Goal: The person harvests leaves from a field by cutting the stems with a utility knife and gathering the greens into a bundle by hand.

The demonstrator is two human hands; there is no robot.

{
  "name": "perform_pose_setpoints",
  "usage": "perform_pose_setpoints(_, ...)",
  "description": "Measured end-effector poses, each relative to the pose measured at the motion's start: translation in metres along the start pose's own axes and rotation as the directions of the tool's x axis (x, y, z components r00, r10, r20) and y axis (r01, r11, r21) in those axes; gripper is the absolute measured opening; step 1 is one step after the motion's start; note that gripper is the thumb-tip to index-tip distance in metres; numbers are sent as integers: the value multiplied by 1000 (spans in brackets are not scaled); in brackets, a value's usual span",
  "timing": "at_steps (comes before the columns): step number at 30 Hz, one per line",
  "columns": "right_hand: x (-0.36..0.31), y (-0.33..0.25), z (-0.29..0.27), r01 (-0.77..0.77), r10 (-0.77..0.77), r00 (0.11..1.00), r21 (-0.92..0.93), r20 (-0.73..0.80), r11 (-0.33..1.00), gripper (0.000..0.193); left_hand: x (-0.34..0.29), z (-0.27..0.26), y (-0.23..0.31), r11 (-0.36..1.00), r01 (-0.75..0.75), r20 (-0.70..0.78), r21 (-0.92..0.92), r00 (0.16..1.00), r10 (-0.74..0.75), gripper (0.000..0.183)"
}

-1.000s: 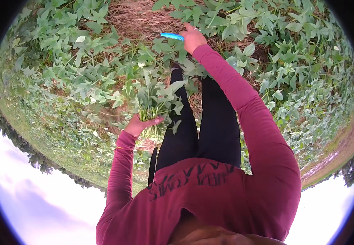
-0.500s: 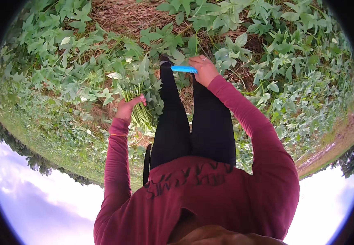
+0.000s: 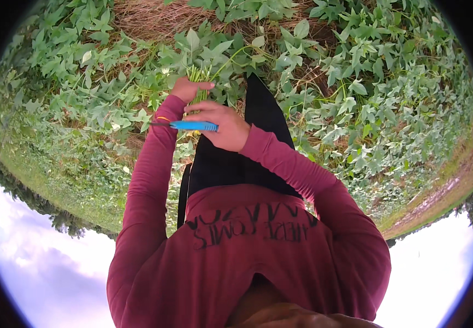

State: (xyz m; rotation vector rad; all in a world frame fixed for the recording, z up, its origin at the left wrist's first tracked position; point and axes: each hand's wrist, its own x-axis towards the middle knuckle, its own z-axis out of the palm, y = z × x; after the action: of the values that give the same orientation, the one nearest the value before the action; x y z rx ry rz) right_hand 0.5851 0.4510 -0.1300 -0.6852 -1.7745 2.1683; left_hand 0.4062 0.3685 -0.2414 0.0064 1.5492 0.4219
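Observation:
My left hand is closed around a bunch of green leafy stems, their stalks packed together and the thumb stretched across them. Just below it, my right hand grips a blue-handled knife. The thin dark blade points left, across my left wrist, where an orange band shows at the cuff. Fingers of the right hand reach toward the lower end of the stalks; whether they touch them I cannot tell.
Low leafy vines spread all around, with dry brown straw showing between them at the far side. My legs in black trousers stand among the plants. A dirt strip runs along the right, and trees line the horizon.
My right hand has swung left and nearer, bringing the knife from the vines to beside my left hand. The left hand with the stems has moved up and slightly right.

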Motion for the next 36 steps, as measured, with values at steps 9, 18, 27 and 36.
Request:
perform_pose_setpoints(9,-15,88,-112,-615,483,787,-561,-385,554,45,-65,-19,-55,986,43,-330,159,944,12,32)
perform_pose_setpoints(18,-29,184,-66,-524,676,711,-788,-194,324,36,-120,18,-60,995,-3,-318,-103,948,-30,34)
perform_pose_setpoints(27,-34,112,-71,-875,869,484,-36,-102,483,26,-165,38,-66,958,-165,-431,-235,901,50,36)
perform_pose_setpoints(36,71,53,-68,-178,647,670,768,-364,616,23,-137,67,-13,942,-330,-473,56,822,316,56)
